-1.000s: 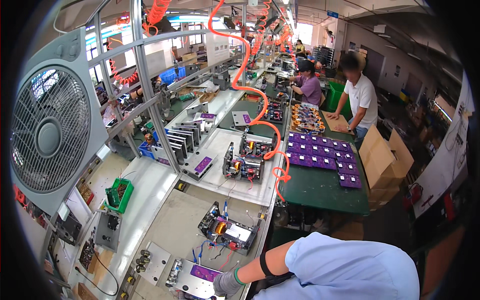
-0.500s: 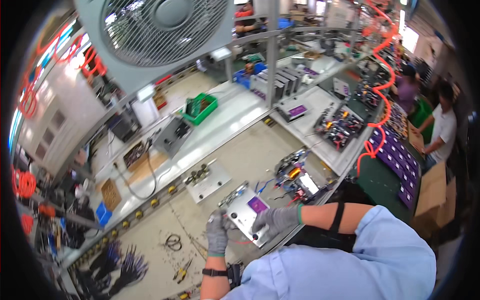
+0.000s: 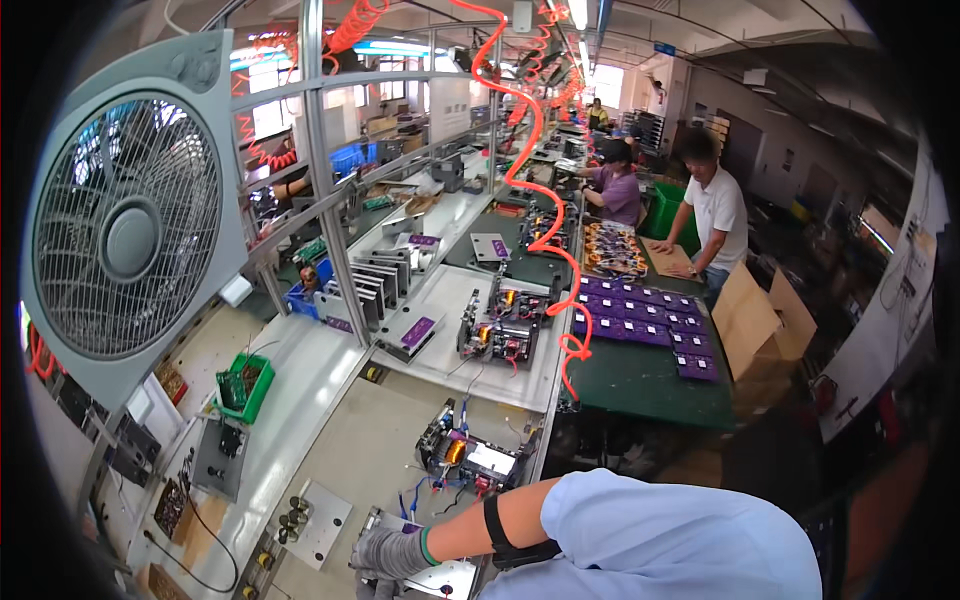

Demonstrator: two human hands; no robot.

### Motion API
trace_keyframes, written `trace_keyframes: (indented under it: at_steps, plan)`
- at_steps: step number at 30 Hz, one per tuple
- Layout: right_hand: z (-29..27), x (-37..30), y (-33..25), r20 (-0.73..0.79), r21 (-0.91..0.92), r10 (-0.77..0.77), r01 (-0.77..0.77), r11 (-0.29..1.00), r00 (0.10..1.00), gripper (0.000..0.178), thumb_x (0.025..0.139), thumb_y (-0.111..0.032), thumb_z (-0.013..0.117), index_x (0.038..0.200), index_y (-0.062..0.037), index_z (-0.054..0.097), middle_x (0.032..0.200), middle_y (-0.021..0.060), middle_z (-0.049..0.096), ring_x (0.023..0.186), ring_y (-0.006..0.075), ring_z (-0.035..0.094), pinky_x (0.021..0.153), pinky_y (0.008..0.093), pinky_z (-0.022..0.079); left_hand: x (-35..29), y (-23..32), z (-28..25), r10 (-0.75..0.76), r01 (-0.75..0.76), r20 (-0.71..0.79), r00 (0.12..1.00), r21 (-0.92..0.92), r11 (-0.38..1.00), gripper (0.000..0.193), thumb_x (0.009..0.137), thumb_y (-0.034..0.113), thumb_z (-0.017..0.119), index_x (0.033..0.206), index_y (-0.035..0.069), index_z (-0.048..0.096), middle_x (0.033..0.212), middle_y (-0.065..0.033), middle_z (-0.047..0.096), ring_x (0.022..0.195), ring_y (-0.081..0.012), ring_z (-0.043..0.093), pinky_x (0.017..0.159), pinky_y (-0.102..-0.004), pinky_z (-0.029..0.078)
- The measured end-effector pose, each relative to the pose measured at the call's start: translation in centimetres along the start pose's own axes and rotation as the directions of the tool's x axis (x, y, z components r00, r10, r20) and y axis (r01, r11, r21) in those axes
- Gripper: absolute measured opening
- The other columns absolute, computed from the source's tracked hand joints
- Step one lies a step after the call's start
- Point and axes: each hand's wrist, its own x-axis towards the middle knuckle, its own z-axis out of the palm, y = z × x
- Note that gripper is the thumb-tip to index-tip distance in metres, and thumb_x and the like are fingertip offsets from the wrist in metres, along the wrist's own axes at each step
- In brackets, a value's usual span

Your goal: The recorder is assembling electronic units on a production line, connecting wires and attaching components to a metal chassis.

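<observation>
My right hand (image 3: pixel 390 553), in a grey knit glove, reaches across a silver metal panel (image 3: pixel 452 577) at the lower edge. Its fingers are curled together near the panel's left side, and what they hold is hidden. Just below, a sliver of grey glove shows my left hand (image 3: pixel 376 589); its fingers are cut off by the picture's edge. Part of a purple label peeks out beyond my right hand. Beyond it sits an open electronic assembly (image 3: pixel 470 455) with an orange coil and loose blue and black wires. To the left lies another metal plate (image 3: pixel 318 525) bearing several round metal parts.
A grey box fan (image 3: pixel 130 240) hangs at the left. An orange coiled hose (image 3: pixel 540 130) dangles over the bench. Farther back stand more assemblies (image 3: pixel 500 330), purple boards (image 3: pixel 640 315) and a green bin (image 3: pixel 247 385). At right, a person in white (image 3: pixel 715 215) works beside a cardboard box (image 3: pixel 750 320).
The view has swung up and to the right, so the hands and panel sit lower and my left forearm has left the picture. My right hand has shifted across the panel toward its left side.
</observation>
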Motion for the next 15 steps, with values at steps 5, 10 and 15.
trace_keyframes:
  at_steps: [5,10,15]
  plan:
    - [-1.8,-3.7,0.2,-0.052,0.585,0.218,-0.147,0.798,0.975,0.03,0.092,-0.034,0.06,0.095,-0.0041,0.061,0.085,0.0176,0.063,0.087,0.0371,0.064,0.078,0.0446,0.051,-0.9,2.2,1.7,-0.038,0.036,-0.05,0.998,-0.043,0.998,0.024,0.098,0.026,0.064,0.106,0.003,0.067,0.077,0.0023,0.055,0.066,-0.0068,0.044,0.059,-0.0222,0.036]
    - [3.2,-5.2,3.6,0.111,-0.025,0.063,-0.06,0.998,0.992,0.032,0.083,-0.034,0.067,0.094,-0.0051,0.06,0.09,0.0167,0.061,0.088,0.0358,0.065,0.083,0.0472,0.051,-1.3,-4.6,-1.3,-0.256,0.194,-0.236,0.937,-0.258,0.946,0.03,0.101,0.031,0.059,0.114,0.004,0.064,0.076,0.002,0.056,0.065,-0.0086,0.046,0.055,-0.0263,0.039]
    - [4.2,-7.3,6.2,-0.135,-0.037,-0.129,0.125,0.992,0.983,0.037,0.066,-0.031,0.074,0.092,-0.009,0.06,0.092,0.0133,0.062,0.089,0.0326,0.063,0.082,0.0447,0.052,2.0,-8.2,-1.9,0.068,-0.061,-0.021,0.997,0.242,0.968,0.036,0.1,0.027,0.056,0.124,0.0,0.062,0.11,-0.009,0.067,0.097,-0.0184,0.067,0.079,-0.0326,0.056]
